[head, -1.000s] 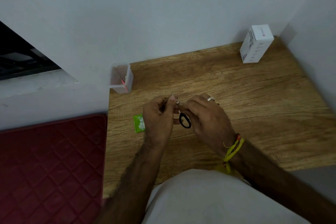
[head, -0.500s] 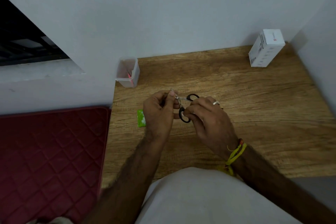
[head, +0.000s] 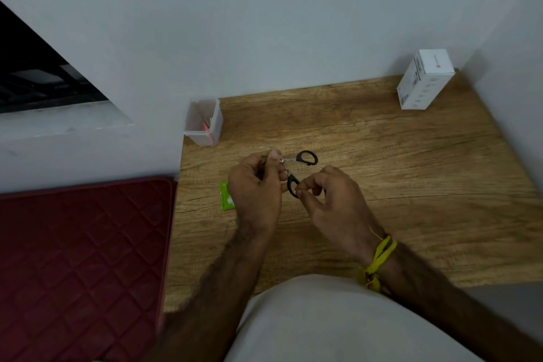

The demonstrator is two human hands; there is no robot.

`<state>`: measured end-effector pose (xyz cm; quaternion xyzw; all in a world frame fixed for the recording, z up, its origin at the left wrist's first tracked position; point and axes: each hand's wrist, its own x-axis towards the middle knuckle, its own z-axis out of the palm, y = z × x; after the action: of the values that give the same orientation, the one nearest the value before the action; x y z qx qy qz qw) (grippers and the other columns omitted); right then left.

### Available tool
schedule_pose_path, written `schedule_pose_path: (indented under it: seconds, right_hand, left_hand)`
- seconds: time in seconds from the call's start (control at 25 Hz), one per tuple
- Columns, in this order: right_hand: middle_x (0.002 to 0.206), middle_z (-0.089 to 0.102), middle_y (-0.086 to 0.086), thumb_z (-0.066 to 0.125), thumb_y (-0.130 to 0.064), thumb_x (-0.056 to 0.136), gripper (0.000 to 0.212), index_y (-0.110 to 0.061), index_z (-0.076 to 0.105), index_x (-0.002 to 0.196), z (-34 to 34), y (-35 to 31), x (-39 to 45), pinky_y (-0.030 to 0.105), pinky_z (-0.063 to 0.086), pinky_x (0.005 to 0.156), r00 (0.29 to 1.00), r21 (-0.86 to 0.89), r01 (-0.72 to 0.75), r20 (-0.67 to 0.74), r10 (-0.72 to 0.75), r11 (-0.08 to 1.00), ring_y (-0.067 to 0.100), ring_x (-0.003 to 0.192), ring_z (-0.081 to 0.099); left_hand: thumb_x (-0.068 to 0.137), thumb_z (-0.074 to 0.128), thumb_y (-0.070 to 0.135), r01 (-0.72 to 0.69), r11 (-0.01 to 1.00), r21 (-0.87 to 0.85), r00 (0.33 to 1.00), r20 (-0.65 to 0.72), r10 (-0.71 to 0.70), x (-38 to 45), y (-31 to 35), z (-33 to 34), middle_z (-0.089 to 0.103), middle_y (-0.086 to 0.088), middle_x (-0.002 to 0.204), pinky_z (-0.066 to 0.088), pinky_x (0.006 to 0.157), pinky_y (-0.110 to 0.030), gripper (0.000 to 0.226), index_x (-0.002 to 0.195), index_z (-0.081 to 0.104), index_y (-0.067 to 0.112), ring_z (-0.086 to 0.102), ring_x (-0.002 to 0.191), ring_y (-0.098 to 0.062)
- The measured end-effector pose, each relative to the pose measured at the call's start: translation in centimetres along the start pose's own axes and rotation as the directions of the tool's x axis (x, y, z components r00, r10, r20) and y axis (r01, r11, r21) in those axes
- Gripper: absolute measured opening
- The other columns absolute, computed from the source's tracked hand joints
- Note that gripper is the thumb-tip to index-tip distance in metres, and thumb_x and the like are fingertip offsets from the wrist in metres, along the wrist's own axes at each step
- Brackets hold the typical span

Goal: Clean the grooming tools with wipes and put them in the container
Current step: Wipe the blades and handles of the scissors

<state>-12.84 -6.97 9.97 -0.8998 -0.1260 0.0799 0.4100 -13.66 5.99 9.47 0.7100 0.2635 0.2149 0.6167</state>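
Observation:
Small scissors (head: pixel 305 158) with black loop handles are spread open above the wooden table (head: pixel 396 173). My left hand (head: pixel 255 188) grips their blade end, which its fingers hide. My right hand (head: pixel 329 200) pinches the lower black handle loop with thumb and forefinger. The upper loop sticks out free to the right. A clear plastic container (head: pixel 204 122) stands at the table's back left corner with a pink tool inside. A green wipe packet (head: pixel 226 196) lies on the table, partly behind my left hand.
A white box (head: pixel 423 81) stands at the back right against the wall. A dark red quilted mat (head: pixel 82 258) lies left of the table. My light-clothed knee (head: pixel 323 323) fills the bottom of the view.
The scissors have opened wider, with the upper handle loop swung out to the right. My right hand has slid to the lower loop. The view has shifted slightly.

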Motion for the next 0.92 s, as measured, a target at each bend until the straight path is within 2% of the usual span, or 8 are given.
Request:
schedule_pose_path:
  seconds: [0.12,0.24,0.36,0.44,0.6,0.72,0.76,0.92]
  right_hand:
    - [0.071,0.067,-0.007,0.070,-0.022,0.091,0.011,-0.020,0.074,0.081,0.2,-0.4,0.2,0.020,0.043,0.061,0.979,0.283,-0.206,0.069,0.194,0.937,0.002,0.066,0.058]
    - [0.065,0.068,-0.006,0.071,-0.023,0.091,0.011,-0.020,0.075,0.082,0.0,-0.2,0.0,0.020,0.045,0.057,0.968,0.277,-0.251,0.090,0.235,0.927,0.000,0.059,0.059]
    - [0.072,0.074,-0.001,0.071,-0.019,0.091,0.012,-0.018,0.077,0.081,0.1,-0.6,-0.1,0.019,0.050,0.060,0.952,0.391,-0.305,0.099,0.290,0.868,0.003,0.066,0.065]
    - [0.075,0.076,-0.001,0.072,-0.016,0.091,0.013,-0.018,0.078,0.079,0.2,-1.0,-0.1,0.015,0.052,0.065,0.943,0.501,-0.323,0.100,0.318,0.802,0.005,0.074,0.069]
    - [0.077,0.076,0.003,0.072,-0.018,0.091,0.012,-0.018,0.078,0.081,-0.1,-0.6,-0.2,0.028,0.055,0.070,0.949,0.428,-0.315,0.152,0.277,0.847,0.012,0.075,0.071]
    - [0.081,0.077,0.003,0.072,-0.016,0.091,0.016,-0.021,0.077,0.076,0.0,-0.8,-0.1,0.026,0.055,0.078,0.944,0.546,-0.328,0.146,0.297,0.771,0.014,0.085,0.073]
    - [0.081,0.077,0.004,0.072,-0.015,0.091,0.016,-0.020,0.077,0.077,0.0,-0.7,-0.1,0.026,0.056,0.078,0.954,0.543,-0.300,0.147,0.263,0.784,0.015,0.085,0.073]
    - [0.081,0.069,0.000,0.071,-0.017,0.092,0.007,-0.020,0.076,0.087,-0.6,1.2,-0.3,0.029,0.051,0.067,0.981,0.270,-0.077,0.194,0.025,0.960,0.009,0.074,0.062]
  left_hand:
    - [0.098,0.063,0.016,-0.065,0.996,0.053,0.998,0.010,0.065,-0.1,-0.1,0.0,0.070,-0.001,0.066,0.062,0.057,-0.046,0.024,0.078,0.070,0.029,0.071,0.062,-0.020]
    - [0.098,0.063,0.016,-0.086,0.993,0.085,0.996,-0.001,0.086,-0.4,-0.2,0.0,0.070,0.000,0.066,0.062,0.055,-0.046,0.023,0.079,0.069,0.028,0.071,0.061,-0.016]
    - [0.098,0.062,0.015,-0.107,0.990,0.091,0.994,-0.015,0.108,-0.9,-0.1,0.1,0.068,0.003,0.066,0.062,0.056,-0.044,0.017,0.083,0.070,0.018,0.069,0.061,-0.012]
    - [0.098,0.063,0.016,-0.158,0.982,0.106,0.987,-0.008,0.160,-0.8,-0.3,0.0,0.068,0.004,0.066,0.061,0.056,-0.046,0.016,0.084,0.070,0.020,0.069,0.063,-0.014]
    - [0.097,0.064,0.018,-0.186,0.972,0.142,0.982,-0.006,0.189,-0.8,-0.1,0.0,0.067,0.005,0.063,0.060,0.055,-0.049,0.025,0.077,0.066,0.034,0.068,0.061,-0.017]
    - [0.096,0.063,0.022,-0.204,0.965,0.163,0.979,0.010,0.205,-0.6,-0.3,0.1,0.066,0.006,0.064,0.060,0.056,-0.049,0.027,0.074,0.064,0.037,0.068,0.062,-0.018]
    - [0.096,0.063,0.022,-0.209,0.962,0.176,0.978,0.018,0.209,-0.5,-0.4,0.0,0.067,0.006,0.064,0.060,0.056,-0.048,0.024,0.076,0.065,0.035,0.069,0.062,-0.017]
    - [0.096,0.064,0.020,-0.168,0.959,0.229,0.985,0.074,0.155,-0.1,0.2,-0.4,0.068,0.006,0.063,0.060,0.056,-0.046,0.019,0.078,0.069,0.022,0.068,0.059,-0.013]
